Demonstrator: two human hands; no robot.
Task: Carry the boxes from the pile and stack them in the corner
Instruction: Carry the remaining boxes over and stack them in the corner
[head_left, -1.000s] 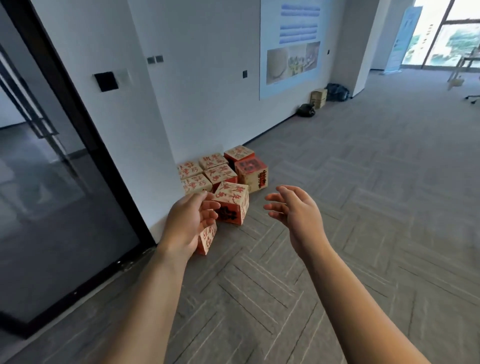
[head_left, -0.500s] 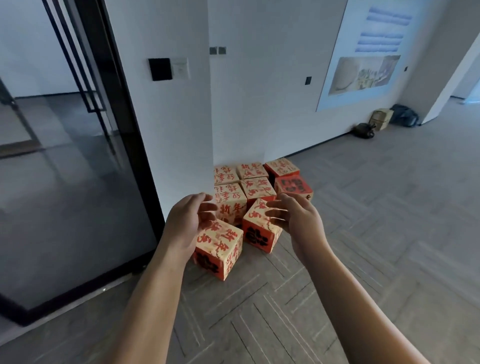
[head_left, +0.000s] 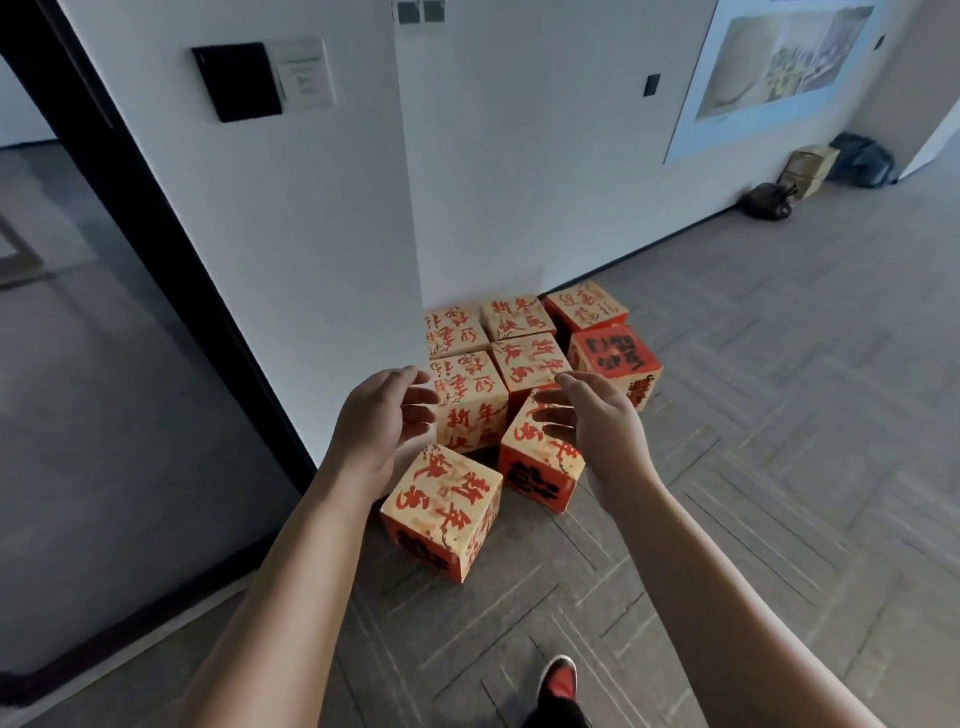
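Several cube boxes, cream and red with red brush lettering, sit on the floor against the white wall. The nearest box (head_left: 444, 512) stands alone in front, a tilted box (head_left: 537, 460) to its right. Behind them is a taller box (head_left: 470, 400), and a red-topped box (head_left: 615, 358) lies at the right. My left hand (head_left: 382, 421) hovers above the nearest box, fingers loosely spread, holding nothing. My right hand (head_left: 592, 415) hovers over the tilted box, palm facing left, also holding nothing.
A glass wall with a black frame (head_left: 171, 249) runs along the left. The white wall's corner (head_left: 410, 208) stands just behind the boxes. Dark bags (head_left: 771, 200) and a cardboard box (head_left: 810, 163) lie far back right. My red shoe (head_left: 558, 686) is on the grey carpet.
I have walked closer to the boxes, which now fill the middle of the view. Both hands stay raised and spread, now right above the front boxes.
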